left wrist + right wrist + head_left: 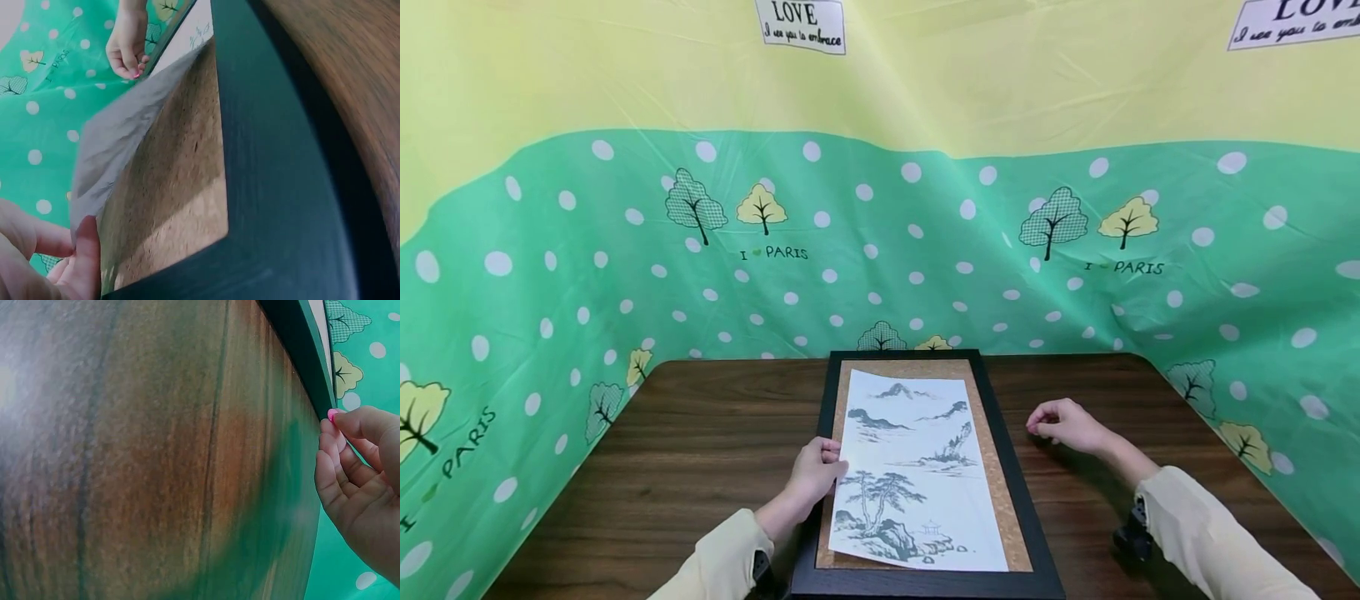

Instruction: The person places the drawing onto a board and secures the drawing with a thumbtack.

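A sheet of paper with an ink landscape drawing (917, 492) overlaps a cork board (1000, 500) inside a black frame (1007, 433). My left hand (816, 475) pinches the sheet's left edge between thumb and fingers. In the left wrist view the paper (119, 140) is lifted and bowed above the bare cork (181, 181). Right of the frame, my right hand (1067, 425) hovers over the table with its fingers curled in. Between its thumb and forefinger it pinches a small pink pushpin (332, 415), mostly hidden by the fingertips.
The framed board lies on a dark wooden table (722, 442), extending to its far edge. Behind and at both sides hangs a green and yellow cloth (917, 242) with dots and trees. Dark wrist cameras (1135, 533) sit at the sleeves.
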Action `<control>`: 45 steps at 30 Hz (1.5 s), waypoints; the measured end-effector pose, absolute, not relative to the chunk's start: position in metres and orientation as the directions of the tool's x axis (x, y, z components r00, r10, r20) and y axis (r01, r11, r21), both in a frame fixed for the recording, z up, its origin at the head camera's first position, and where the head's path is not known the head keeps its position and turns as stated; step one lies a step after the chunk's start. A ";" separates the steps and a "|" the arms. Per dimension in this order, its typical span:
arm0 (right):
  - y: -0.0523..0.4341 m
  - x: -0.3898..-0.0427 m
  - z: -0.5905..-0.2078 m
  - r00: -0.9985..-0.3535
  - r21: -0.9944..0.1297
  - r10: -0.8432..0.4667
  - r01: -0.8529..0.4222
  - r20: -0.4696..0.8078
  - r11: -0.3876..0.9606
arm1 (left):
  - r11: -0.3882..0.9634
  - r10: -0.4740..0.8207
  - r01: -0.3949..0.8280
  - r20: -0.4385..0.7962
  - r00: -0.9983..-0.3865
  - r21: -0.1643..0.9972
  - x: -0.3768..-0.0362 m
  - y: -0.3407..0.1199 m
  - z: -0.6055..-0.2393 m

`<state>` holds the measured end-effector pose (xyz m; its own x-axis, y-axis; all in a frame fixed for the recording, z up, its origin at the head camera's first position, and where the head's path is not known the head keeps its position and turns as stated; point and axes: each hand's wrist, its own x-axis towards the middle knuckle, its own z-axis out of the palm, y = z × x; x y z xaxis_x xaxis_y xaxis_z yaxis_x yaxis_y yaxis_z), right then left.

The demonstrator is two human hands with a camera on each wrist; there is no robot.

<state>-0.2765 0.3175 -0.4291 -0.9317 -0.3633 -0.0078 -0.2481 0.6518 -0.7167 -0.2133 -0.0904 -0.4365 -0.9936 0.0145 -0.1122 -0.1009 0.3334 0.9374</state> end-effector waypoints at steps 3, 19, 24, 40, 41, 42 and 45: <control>0.319 -0.276 -0.430 -0.930 -0.716 -0.367 -0.254 -0.003 0.650 | 0.360 -0.028 -0.096 -0.092 -0.995 0.928 -0.215 -0.088 -0.437; 0.322 -0.272 -0.431 -0.934 -0.726 -0.358 -0.251 0.007 0.641 | 0.517 -0.005 0.061 0.074 -0.997 0.854 -0.218 -0.086 -0.443; 0.324 -0.272 -0.429 -0.931 -0.718 -0.366 -0.259 0.007 0.646 | 0.584 0.076 0.157 0.138 -0.987 0.797 -0.221 -0.098 -0.439; 0.320 -0.274 -0.419 -0.934 -0.719 -0.356 -0.268 0.030 0.641 | 0.568 0.394 0.281 0.044 -0.918 0.773 -0.252 -0.160 -0.446; 0.319 -0.275 -0.419 -0.933 -0.719 -0.358 -0.270 0.032 0.640 | 0.561 0.408 0.282 0.037 -0.912 0.778 -0.255 -0.163 -0.448; 0.319 -0.275 -0.419 -0.933 -0.720 -0.359 -0.271 0.033 0.639 | 0.554 0.418 0.279 0.028 -0.908 0.784 -0.257 -0.164 -0.449; 0.316 -0.277 -0.417 -0.933 -0.720 -0.359 -0.271 0.033 0.639 | 0.550 0.430 0.272 0.011 -0.903 0.790 -0.260 -0.167 -0.449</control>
<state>-0.2768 0.3159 -0.4169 -0.9327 -0.3591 0.0329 -0.2712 0.6386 -0.7202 -0.2595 -0.1674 -0.4494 -0.9028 0.4300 0.0110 0.2718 0.5503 0.7895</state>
